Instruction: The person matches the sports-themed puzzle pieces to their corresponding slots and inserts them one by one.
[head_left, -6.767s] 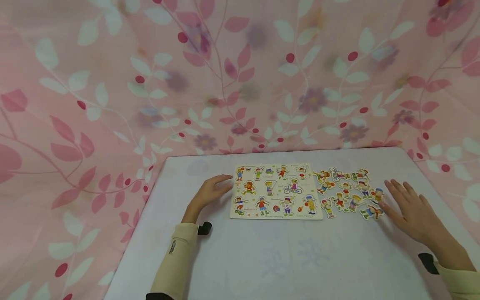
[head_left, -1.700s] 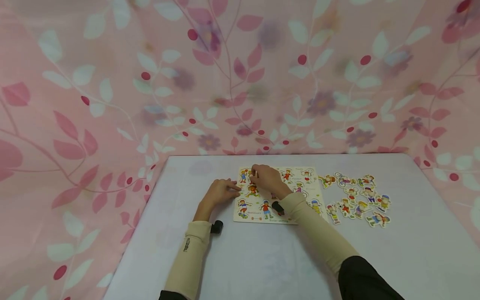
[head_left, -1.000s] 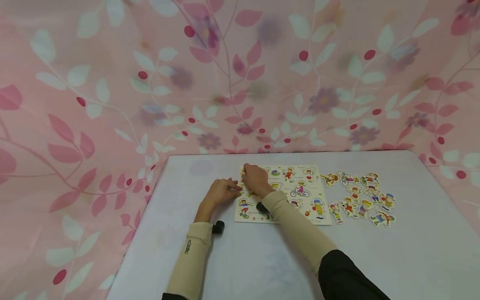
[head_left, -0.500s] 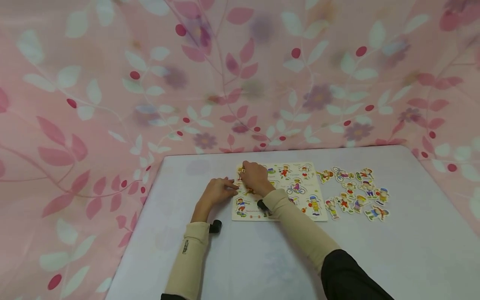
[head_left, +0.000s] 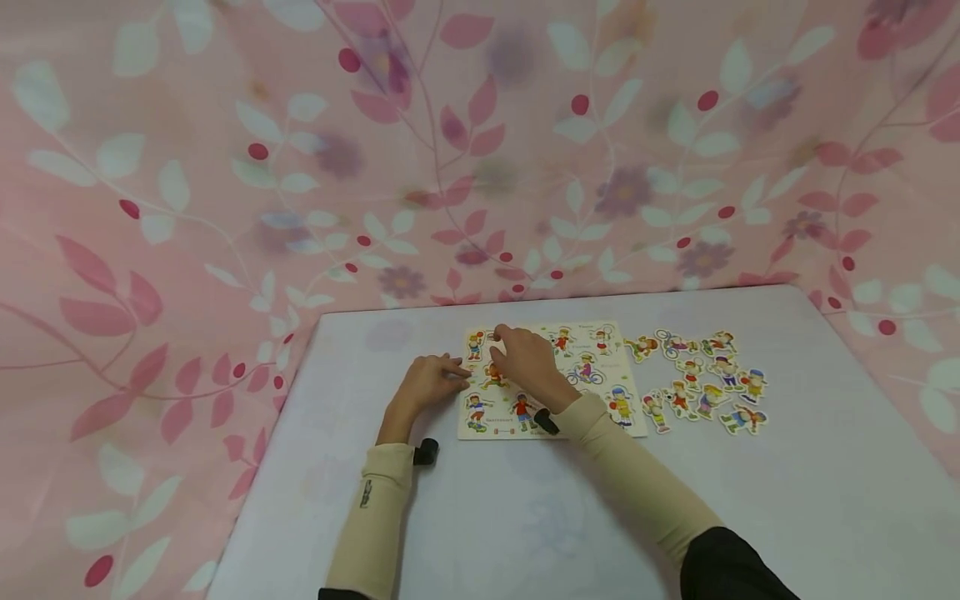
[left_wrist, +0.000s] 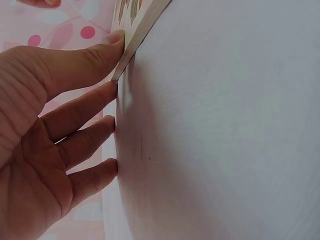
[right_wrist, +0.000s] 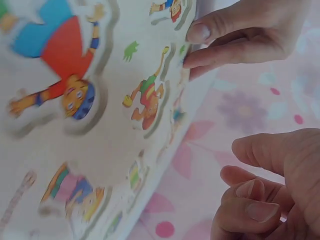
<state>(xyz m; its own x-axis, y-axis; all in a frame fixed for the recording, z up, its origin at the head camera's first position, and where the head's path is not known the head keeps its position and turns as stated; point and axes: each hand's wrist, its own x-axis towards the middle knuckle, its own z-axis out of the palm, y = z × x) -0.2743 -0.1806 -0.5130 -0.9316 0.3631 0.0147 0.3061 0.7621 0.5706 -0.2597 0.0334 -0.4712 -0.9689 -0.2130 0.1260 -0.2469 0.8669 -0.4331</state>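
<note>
A wooden picture puzzle board [head_left: 630,421] with sports figures lies on the table. My left hand [head_left: 429,385] pinches its left edge; in the left wrist view the thumb [left_wrist: 100,57] rests on the face and the index finger [left_wrist: 85,105] meets the edge, the other fingertips on the cloth. My right hand [head_left: 528,360] hovers over the upper left of the board, holding nothing. In the right wrist view its fingers [right_wrist: 255,207] are loosely curled, the thumb apart from them. A basketball-player piece [head_left: 475,344] sits in the top left slot.
Several loose figure pieces [head_left: 708,402] lie flat right of the board, the cyclist piece [head_left: 675,343] among those at the back. The table [head_left: 487,517] has a white cloth. Behind it hangs a pink floral curtain [head_left: 450,150].
My right hand came from beside the loose pieces to the board's top left, pressed there, and now lifts rightward. One loose piece has left the group. My left hand has taken the board's edge.
</note>
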